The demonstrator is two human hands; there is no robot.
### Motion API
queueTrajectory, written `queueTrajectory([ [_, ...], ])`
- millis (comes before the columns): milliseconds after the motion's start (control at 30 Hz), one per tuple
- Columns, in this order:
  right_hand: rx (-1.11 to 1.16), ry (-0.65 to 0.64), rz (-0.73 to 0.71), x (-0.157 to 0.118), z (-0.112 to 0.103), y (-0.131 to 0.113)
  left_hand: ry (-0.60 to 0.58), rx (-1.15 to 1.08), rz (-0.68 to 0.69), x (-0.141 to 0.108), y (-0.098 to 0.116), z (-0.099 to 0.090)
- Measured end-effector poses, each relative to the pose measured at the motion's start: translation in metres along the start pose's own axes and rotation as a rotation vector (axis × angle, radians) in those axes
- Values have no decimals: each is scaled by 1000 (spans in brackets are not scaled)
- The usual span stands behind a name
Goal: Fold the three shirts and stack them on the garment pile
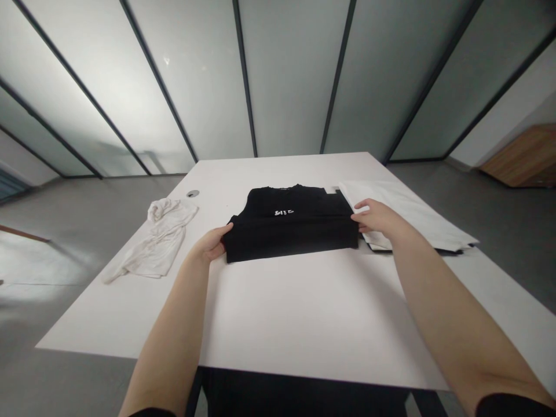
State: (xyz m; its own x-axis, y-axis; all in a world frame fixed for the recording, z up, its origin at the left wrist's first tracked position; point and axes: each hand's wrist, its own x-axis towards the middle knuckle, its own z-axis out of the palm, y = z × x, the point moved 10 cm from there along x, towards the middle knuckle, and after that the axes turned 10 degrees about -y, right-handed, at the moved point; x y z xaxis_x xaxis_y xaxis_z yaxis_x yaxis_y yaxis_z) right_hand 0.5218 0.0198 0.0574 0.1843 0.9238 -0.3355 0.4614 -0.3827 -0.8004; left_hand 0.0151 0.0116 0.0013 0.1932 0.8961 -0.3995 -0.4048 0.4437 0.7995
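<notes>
A folded black T-shirt [291, 231] with small white lettering lies in the middle of the white table [295, 313]. My left hand [212, 244] grips its left edge. My right hand [376, 218] holds its right edge, with the fingers resting over the fold. Under and beyond my right hand lies a flat, folded white garment [412, 217] with a dark layer showing beneath its near edge. A crumpled white cloth garment [152, 243] lies to the left, apart from my left hand.
A round metal grommet [193, 193] is set in the table's far left area. Grey floor surrounds the table, and a low wooden cabinet [521, 157] stands at the far right. Frosted glass panels with dark frames form the far wall.
</notes>
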Motion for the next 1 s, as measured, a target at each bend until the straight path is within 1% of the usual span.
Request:
queueTrajectory([
  [133, 160, -23, -43, -3, 7, -5, -16, -103, 43, -2, 8, 2],
  [267, 288, -39, -70, 1, 16, -7, -50, -132, 47, -4, 12, 4],
  [400, 334, -22, -137, 10, 14, -10, -41, -117, 57, -3, 11, -1],
  [467, 281, 10, -164, 12, 11, -12, -48, -108, 65, -2, 11, -1],
  [567, 202, 60, -156, 10, 10, -12, -56, -96, 81, -4, 12, 1],
  [700, 172, 54, -133, 3, 16, -10, -28, -112, 85, -11, 13, 7],
  [767, 65, 23, -133, 2, 19, -11, 1, -123, 45, -14, 10, 10],
  [900, -300, -28, -89, 6, 21, -8, 27, -116, -44, -15, 3, 10],
  [967, -363, -18, -85, 7, 19, -8, 8, -118, -47, -13, 2, 10],
  [1000, -333, -7, -104, 6, 17, -11, -6, -120, -33, -12, 3, 10],
])
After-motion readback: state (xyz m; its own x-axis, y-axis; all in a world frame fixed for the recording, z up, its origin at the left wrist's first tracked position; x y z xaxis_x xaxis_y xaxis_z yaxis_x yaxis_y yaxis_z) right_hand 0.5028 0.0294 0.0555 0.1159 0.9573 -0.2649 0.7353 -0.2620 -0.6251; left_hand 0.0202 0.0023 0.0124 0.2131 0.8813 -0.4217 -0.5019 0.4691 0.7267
